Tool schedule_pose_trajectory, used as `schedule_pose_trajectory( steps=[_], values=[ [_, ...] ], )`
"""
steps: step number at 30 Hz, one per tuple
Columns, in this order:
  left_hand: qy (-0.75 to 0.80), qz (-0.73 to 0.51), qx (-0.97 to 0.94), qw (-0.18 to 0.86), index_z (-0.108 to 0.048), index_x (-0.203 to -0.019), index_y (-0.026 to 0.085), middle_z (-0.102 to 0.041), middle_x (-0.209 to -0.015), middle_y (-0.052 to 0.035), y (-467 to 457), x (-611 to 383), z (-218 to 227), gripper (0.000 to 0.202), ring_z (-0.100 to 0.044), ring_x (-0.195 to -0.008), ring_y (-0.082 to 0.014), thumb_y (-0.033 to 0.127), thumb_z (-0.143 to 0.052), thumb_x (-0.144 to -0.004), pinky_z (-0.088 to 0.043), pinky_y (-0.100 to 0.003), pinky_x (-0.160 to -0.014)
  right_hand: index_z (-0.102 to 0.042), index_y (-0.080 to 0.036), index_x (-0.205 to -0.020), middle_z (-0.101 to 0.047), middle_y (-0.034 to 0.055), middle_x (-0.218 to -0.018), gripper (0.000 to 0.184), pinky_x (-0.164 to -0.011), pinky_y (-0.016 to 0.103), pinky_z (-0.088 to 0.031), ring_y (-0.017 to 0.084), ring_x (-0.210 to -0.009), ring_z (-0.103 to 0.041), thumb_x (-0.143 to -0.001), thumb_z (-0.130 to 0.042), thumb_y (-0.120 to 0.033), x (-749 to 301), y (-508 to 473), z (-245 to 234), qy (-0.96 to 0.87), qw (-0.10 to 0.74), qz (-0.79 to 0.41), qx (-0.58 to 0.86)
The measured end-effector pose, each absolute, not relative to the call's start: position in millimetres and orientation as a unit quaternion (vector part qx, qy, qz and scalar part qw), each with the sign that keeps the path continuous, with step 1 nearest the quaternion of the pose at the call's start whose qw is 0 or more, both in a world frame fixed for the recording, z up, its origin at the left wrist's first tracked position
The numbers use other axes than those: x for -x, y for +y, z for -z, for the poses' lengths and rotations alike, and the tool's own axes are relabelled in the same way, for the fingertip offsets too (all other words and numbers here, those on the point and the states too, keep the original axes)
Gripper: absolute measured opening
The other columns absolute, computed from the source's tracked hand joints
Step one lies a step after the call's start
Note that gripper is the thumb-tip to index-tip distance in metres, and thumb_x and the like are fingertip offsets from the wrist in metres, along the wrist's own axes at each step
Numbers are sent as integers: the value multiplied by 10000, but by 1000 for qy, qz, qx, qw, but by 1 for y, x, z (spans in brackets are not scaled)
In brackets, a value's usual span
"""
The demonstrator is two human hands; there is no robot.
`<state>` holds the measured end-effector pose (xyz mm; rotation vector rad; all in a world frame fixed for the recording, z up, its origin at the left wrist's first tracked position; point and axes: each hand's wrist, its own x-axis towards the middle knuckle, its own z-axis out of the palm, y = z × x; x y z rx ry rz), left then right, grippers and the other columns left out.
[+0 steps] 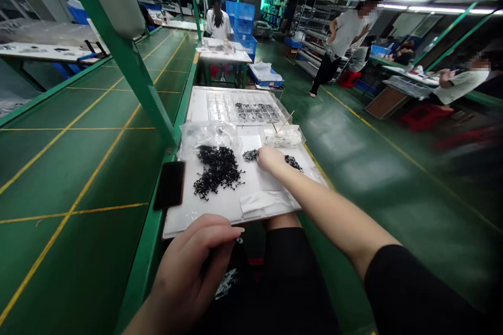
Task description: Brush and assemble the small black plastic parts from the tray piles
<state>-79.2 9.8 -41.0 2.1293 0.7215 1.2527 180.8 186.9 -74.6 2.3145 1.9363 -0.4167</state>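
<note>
My left hand (192, 264) is in front of the board's near edge, its fingers curled into a pinch. A tiny pale bit shows below its fingertips, too small to name. Over the white work board (231, 208), my right hand (271, 159) reaches down with closed fingers to a small pile of tiny grey-green parts (250, 155). Its fingertips are at the pile's edge, and what they hold is hidden. Right of that hand lies a pile of small black parts (293, 162). A larger heap of black stemmed pieces (219, 170) spreads to the left, beside a clear plastic bag (210, 135).
Clear compartment trays (251, 107) with small dark parts lie at the back. A box of white sticks (283, 136) stands nearer. A white cloth (269, 203) is at the front, a phone (169, 185) at left. A green post (133, 63) rises by the conveyor. A person (341, 36) walks right.
</note>
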Motion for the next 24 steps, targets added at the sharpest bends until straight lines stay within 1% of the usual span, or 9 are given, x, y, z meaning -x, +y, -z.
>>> schedule_pose_trajectory(
  steps=[2, 4, 5, 7, 9, 11, 14, 20, 24],
  values=[
    [259, -459, -803, 278, -642, -1222, 224, -692, -1070, -41, 10, 78, 39, 383, -687, -977, -122, -51, -546, -973, -552, -203, -847, -754, -161, -1213, -748, 125, -1214, 269, -1035, 418, -563, 247, -1169, -697, -1092, -577, -324, -181, 163, 54, 684, -5, 132, -718],
    [249, -451, -811, 277, -636, -1235, 217, -687, -1076, -45, 11, 77, 38, 391, -687, -983, -123, -55, -553, -967, -554, -205, -848, -771, -241, -1241, -757, 71, -1230, 266, -1054, 322, -523, 194, -1180, -686, -1105, -556, -318, -183, 127, 30, 739, -79, 139, -654],
    [246, -447, -814, 278, -634, -1232, 212, -685, -1074, -44, 12, 75, 38, 387, -686, -980, -120, -55, -556, -964, -553, -200, -843, -772, -271, -1240, -759, 36, -1200, 247, -1007, 275, -529, 159, -1121, -695, -1099, -576, -321, -184, 107, 18, 765, -123, 144, -615],
    [238, -438, -817, 289, -631, -1222, 204, -680, -1060, -35, 12, 72, 38, 372, -684, -956, -107, -55, -563, -964, -549, -187, -827, -798, -203, -1157, -751, 47, -1004, 196, -821, 259, -557, 145, -905, -706, -1059, -641, -267, -185, 66, -3, 808, -300, 206, -463],
    [231, -432, -815, 309, -630, -1217, 203, -682, -1061, -31, 13, 68, 39, 357, -684, -947, -102, -48, -563, -972, -551, -182, -822, -793, -166, -1157, -722, 52, -963, 188, -755, 236, -556, 122, -833, -693, -1034, -651, -171, -185, 31, -15, 814, -365, 263, -368],
    [226, -429, -809, 331, -627, -1210, 207, -689, -1068, -35, 13, 64, 39, 341, -687, -960, -111, -37, -562, -981, -562, -189, -829, -780, -156, -1211, -700, 63, -993, 242, -757, 227, -565, 115, -843, -692, -1018, -641, -109, -183, 7, -19, 813, -366, 304, -337],
    [224, -423, -806, 347, -622, -1187, 218, -694, -1068, -34, 12, 59, 40, 328, -690, -971, -119, -31, -561, -983, -576, -195, -829, -766, -181, -1271, -684, 68, -1012, 293, -761, 233, -579, 122, -856, -691, -1014, -648, -103, -180, -5, -16, 807, -360, 326, -337],
    [246, -412, -796, 370, -612, -1151, 248, -694, -1040, -23, 7, 58, 40, 302, -684, -913, -117, -7, -562, -998, -577, -209, -787, -780, -226, -1266, -709, 58, -993, 298, -746, 250, -588, 132, -839, -704, -997, -705, -122, -177, -2, -8, 789, -383, 341, -337],
    [261, -405, -791, 378, -611, -1098, 247, -675, -950, 5, 4, 57, 38, 246, -664, -847, -102, 20, -563, -1015, -565, -198, -768, -777, -210, -1281, -716, 66, -1001, 319, -746, 243, -585, 131, -843, -710, -993, -698, -99, -176, -2, -7, 787, -384, 350, -331]
  ],
)
